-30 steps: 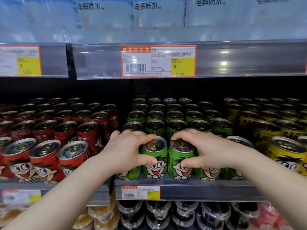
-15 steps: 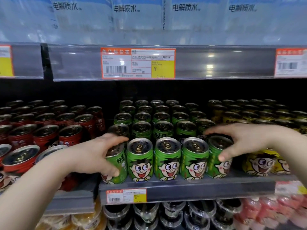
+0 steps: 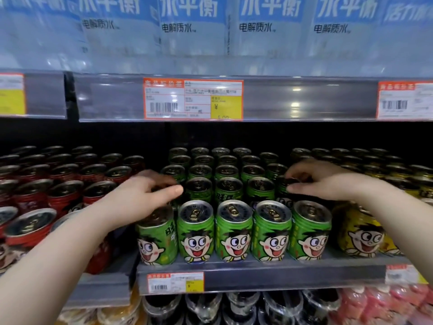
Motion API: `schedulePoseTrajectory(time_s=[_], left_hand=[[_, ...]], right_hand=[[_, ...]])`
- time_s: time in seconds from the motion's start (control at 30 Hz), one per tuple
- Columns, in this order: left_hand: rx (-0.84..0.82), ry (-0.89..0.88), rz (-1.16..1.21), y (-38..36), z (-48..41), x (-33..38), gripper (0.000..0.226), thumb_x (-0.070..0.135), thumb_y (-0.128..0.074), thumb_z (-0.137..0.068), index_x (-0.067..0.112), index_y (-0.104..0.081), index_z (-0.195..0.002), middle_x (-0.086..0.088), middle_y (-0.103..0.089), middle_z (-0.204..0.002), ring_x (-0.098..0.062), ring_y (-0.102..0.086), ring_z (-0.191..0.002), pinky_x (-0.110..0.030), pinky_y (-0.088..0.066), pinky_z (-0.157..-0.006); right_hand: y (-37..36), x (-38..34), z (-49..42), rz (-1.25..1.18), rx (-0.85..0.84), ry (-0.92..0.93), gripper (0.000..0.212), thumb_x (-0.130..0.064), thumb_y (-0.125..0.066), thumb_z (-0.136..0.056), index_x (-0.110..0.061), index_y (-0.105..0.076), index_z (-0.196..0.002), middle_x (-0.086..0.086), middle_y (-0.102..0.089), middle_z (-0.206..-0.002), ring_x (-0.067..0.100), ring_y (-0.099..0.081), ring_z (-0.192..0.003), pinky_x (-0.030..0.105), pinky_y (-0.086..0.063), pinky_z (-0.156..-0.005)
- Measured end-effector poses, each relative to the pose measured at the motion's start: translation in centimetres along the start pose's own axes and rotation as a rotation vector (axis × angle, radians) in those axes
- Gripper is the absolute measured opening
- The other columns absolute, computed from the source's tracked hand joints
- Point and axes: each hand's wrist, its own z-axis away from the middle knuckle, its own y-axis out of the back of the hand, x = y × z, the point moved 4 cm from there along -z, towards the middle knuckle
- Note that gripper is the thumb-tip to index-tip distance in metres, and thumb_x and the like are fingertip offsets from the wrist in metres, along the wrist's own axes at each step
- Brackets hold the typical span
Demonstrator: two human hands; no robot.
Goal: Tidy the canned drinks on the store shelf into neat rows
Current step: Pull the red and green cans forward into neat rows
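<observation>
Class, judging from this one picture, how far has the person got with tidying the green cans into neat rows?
Done: four front green cans stand upright, faces forward. In hand: the left hand and right hand are on the end cans of the second row. Left: the leftmost front can is turned aside, showing text, and the rows behind look untouched.
</observation>
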Motion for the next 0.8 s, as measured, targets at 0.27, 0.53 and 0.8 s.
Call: schedulePoseTrajectory(time_s=[0.27,0.53,0.8], left_hand=[[-0.16,0.124,-0.257,-1.5,-5.2,-1.3,0.052,0.035,-0.06,-0.086,0.022,-0.047,-0.134,-0.004,-0.044,-0.142,-0.019,-0.041,-0.129,-0.018,-0.03,-0.097],[-0.062,0.163,-0.198,-1.8,-5.8,-2.4,0.05,0.034,-0.065,-0.083,0.018,-0.054,-0.129,-0.004,-0.052,-0.135,-0.019,-0.047,-0.123,-0.019,-0.033,-0.094],[-0.019,0.107,-0.116,-0.7,-4.7,-2.4,0.04,0.034,-0.063,-0.085,0.019,-0.06,-0.121,-0.002,-0.058,-0.125,-0.009,-0.051,-0.106,-0.015,-0.032,-0.083]], right_hand=[[-1.4,0.6,-2.5,0.091,-0.107,-0.06,0.058,-0.032,-0.066,-0.082,-0.027,-0.041,-0.134,0.001,-0.036,-0.146,0.019,-0.037,-0.13,0.022,-0.032,-0.1],[-1.4,0.1,-2.7,0.154,-0.136,-0.086,0.063,-0.031,-0.068,-0.079,-0.026,-0.039,-0.135,0.004,-0.036,-0.144,0.021,-0.04,-0.128,0.022,-0.034,-0.095],[-1.2,-2.0,-2.4,0.111,-0.004,-0.013,0.054,-0.031,-0.063,-0.084,-0.028,-0.042,-0.134,0.004,-0.038,-0.144,0.019,-0.039,-0.129,0.018,-0.03,-0.094]])
